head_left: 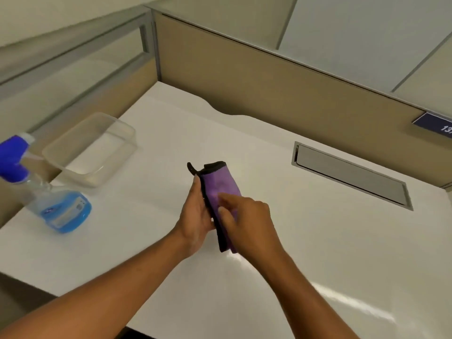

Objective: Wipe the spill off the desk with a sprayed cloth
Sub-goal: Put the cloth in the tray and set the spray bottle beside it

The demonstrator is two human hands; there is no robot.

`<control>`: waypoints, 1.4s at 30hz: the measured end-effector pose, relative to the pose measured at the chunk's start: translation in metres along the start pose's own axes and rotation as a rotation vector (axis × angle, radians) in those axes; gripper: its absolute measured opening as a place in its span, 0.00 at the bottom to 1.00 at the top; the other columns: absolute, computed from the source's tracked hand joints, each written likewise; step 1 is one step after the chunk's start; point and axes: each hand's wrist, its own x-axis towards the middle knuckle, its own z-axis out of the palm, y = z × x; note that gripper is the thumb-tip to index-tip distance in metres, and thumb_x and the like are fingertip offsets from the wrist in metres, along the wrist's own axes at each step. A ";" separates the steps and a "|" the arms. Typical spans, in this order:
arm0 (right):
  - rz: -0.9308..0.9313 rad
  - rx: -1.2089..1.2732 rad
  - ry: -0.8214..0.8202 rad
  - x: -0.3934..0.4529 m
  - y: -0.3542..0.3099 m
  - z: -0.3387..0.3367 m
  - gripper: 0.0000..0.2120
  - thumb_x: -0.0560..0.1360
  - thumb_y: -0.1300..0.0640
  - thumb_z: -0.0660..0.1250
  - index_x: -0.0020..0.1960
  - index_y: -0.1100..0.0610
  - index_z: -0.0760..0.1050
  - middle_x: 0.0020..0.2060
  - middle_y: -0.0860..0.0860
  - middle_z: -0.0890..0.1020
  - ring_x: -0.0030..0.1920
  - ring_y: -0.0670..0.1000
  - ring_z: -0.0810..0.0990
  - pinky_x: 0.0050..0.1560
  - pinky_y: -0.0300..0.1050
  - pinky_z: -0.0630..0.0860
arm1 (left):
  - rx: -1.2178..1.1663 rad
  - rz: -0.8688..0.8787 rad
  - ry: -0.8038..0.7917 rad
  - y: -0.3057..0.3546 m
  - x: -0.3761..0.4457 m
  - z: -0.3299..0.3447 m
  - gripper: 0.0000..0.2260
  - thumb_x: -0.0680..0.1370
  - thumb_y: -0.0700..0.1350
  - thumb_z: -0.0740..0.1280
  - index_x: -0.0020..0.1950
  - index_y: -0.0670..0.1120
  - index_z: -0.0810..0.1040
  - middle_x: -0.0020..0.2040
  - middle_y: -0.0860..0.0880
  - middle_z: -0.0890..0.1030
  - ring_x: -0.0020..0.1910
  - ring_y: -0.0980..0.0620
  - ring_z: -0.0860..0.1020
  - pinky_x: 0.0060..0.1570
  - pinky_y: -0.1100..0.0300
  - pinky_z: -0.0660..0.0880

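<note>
A purple cloth [220,184] with black edging is folded into a narrow strip and held upright above the middle of the white desk [305,253]. My left hand [198,216] grips its left side, palm against the black edge. From the right, my right hand [247,216] pinches the cloth's front face with fingers and thumb. A spray bottle [56,206] with blue liquid and a blue trigger head stands at the desk's left edge, apart from both hands. No spill is visible on the desk.
A transparent plastic container [93,148] sits at the back left, just behind the bottle. A grey recessed cable flap [349,174] is set into the desk at the right. Tan partition walls [269,89] enclose the back and left.
</note>
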 end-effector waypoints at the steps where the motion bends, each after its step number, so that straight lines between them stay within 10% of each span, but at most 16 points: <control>1: 0.016 0.114 0.013 0.010 0.003 -0.009 0.08 0.81 0.54 0.68 0.56 0.45 0.84 0.46 0.35 0.86 0.48 0.45 0.84 0.49 0.29 0.76 | -0.011 -0.007 -0.007 0.002 0.003 -0.007 0.35 0.83 0.72 0.47 0.71 0.55 0.83 0.69 0.46 0.85 0.69 0.43 0.83 0.61 0.47 0.82; 4: 0.109 0.284 0.109 0.053 0.022 -0.026 0.14 0.79 0.49 0.73 0.64 0.46 0.81 0.51 0.34 0.83 0.52 0.40 0.83 0.50 0.30 0.75 | -0.056 -0.029 -0.014 0.013 0.009 -0.025 0.38 0.82 0.74 0.47 0.78 0.52 0.76 0.73 0.46 0.82 0.74 0.43 0.80 0.70 0.47 0.78; 9: 0.447 0.792 -0.665 0.109 0.035 -0.016 0.22 0.77 0.36 0.73 0.66 0.47 0.84 0.62 0.48 0.86 0.59 0.52 0.86 0.60 0.57 0.84 | -0.051 -0.052 -0.108 0.031 0.013 -0.053 0.43 0.78 0.78 0.44 0.82 0.53 0.71 0.76 0.46 0.79 0.75 0.44 0.78 0.76 0.43 0.74; 13: 0.478 1.107 -0.842 0.133 0.024 0.011 0.20 0.80 0.44 0.74 0.66 0.55 0.84 0.60 0.55 0.85 0.58 0.59 0.85 0.55 0.61 0.86 | -0.061 -0.073 -0.105 0.049 0.017 -0.077 0.44 0.78 0.77 0.43 0.82 0.52 0.70 0.76 0.46 0.79 0.75 0.44 0.78 0.74 0.48 0.77; 25: 0.576 1.241 -0.631 0.200 -0.054 0.076 0.18 0.84 0.54 0.67 0.71 0.58 0.79 0.67 0.58 0.83 0.60 0.60 0.84 0.54 0.62 0.85 | -0.120 -0.061 0.173 0.077 0.016 -0.189 0.34 0.82 0.72 0.54 0.69 0.48 0.81 0.66 0.41 0.86 0.59 0.44 0.88 0.49 0.47 0.84; 31: 0.581 1.393 -0.503 0.253 -0.095 0.096 0.17 0.84 0.55 0.67 0.72 0.57 0.77 0.61 0.56 0.86 0.57 0.58 0.86 0.52 0.59 0.87 | -0.316 -0.107 0.209 0.059 0.010 -0.223 0.38 0.81 0.74 0.47 0.73 0.50 0.79 0.67 0.41 0.86 0.65 0.37 0.85 0.60 0.40 0.85; 36: 0.593 1.443 -0.434 0.300 -0.130 0.116 0.13 0.85 0.55 0.65 0.68 0.58 0.79 0.57 0.56 0.88 0.53 0.57 0.88 0.48 0.57 0.87 | 0.065 -0.015 0.408 0.047 0.017 -0.223 0.13 0.87 0.51 0.61 0.72 0.58 0.73 0.68 0.47 0.83 0.62 0.44 0.86 0.54 0.55 0.85; 42: 0.611 1.459 -0.343 0.341 -0.158 0.151 0.15 0.86 0.55 0.64 0.70 0.58 0.75 0.59 0.56 0.88 0.58 0.59 0.88 0.56 0.62 0.86 | -0.050 0.045 0.529 0.041 0.023 -0.220 0.35 0.82 0.38 0.70 0.80 0.61 0.58 0.66 0.51 0.81 0.56 0.45 0.87 0.51 0.56 0.86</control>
